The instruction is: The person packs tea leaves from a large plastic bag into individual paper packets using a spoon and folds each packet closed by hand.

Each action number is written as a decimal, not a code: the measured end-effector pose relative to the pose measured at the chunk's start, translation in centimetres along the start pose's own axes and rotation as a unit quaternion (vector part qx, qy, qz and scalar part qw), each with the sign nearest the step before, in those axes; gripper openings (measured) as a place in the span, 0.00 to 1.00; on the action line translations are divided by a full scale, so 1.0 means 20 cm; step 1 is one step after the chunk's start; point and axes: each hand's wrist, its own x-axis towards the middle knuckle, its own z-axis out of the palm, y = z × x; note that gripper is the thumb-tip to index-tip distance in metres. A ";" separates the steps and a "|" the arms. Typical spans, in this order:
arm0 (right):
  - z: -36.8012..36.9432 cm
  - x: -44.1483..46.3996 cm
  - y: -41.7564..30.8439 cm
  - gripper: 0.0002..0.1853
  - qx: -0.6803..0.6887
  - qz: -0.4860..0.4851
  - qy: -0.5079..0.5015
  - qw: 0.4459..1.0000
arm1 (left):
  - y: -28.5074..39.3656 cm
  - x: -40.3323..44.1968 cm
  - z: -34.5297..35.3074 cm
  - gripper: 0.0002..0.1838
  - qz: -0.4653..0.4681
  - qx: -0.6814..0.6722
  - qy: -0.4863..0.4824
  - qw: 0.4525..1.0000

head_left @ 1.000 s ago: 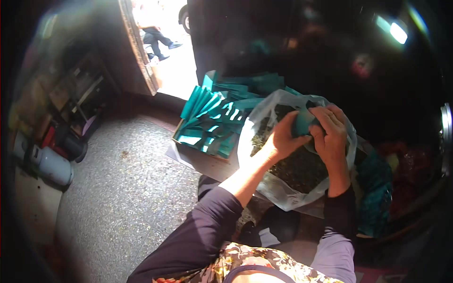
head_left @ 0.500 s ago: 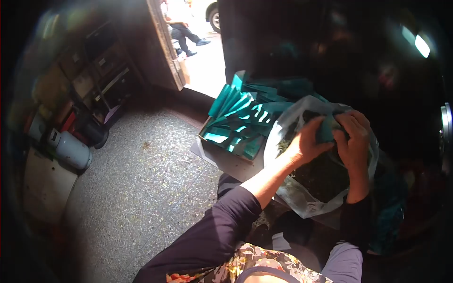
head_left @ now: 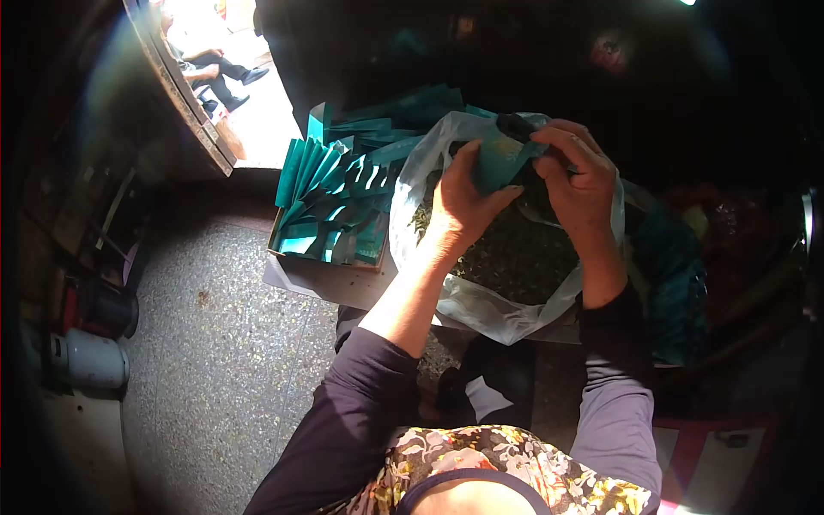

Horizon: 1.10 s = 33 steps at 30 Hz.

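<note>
A small teal paper packet (head_left: 499,165) is held up over a clear plastic bag (head_left: 414,199). My left hand (head_left: 462,202) grips the packet's near left side between thumb and fingers. The fingers of my right hand (head_left: 577,172) are pinched on its upper right edge. Below both hands, the bag stands wide open, with dark green dried leaves (head_left: 515,257) inside. To the left of the bag sits a cardboard box (head_left: 324,259) crowded with teal packets (head_left: 311,176), many of them upright and fanned out. What the packet contains is hidden.
A doorway at the upper left lets in bright light, and a seated person's legs (head_left: 225,79) show outside. A white gas cylinder (head_left: 93,359) is at the left on the speckled floor (head_left: 223,343). Teal plastic-wrapped goods (head_left: 669,266) lie right of the bag.
The view has shifted, so the bag, box and doorway appear farther left and higher. The packet has tilted into clearer sight, with my right fingers now at its upper edge.
</note>
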 end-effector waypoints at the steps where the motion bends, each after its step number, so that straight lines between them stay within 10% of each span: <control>1: 0.01 0.00 -0.01 0.17 -0.018 -0.010 0.017 1.000 | 0.00 0.00 0.00 0.38 -0.002 -0.004 -0.002 1.000; 14: -0.05 0.02 0.08 0.13 0.149 0.089 0.005 0.985 | 0.12 -0.03 -0.04 0.38 0.041 0.142 0.032 0.989; 23: -0.07 0.04 0.03 0.15 -0.116 -0.026 0.005 0.993 | 0.06 -0.05 -0.02 0.28 0.045 0.064 -0.004 0.997; 33: 0.00 -0.02 -0.05 0.08 -0.117 -0.063 0.061 0.989 | 0.04 -0.06 0.00 0.22 0.051 0.103 0.007 0.993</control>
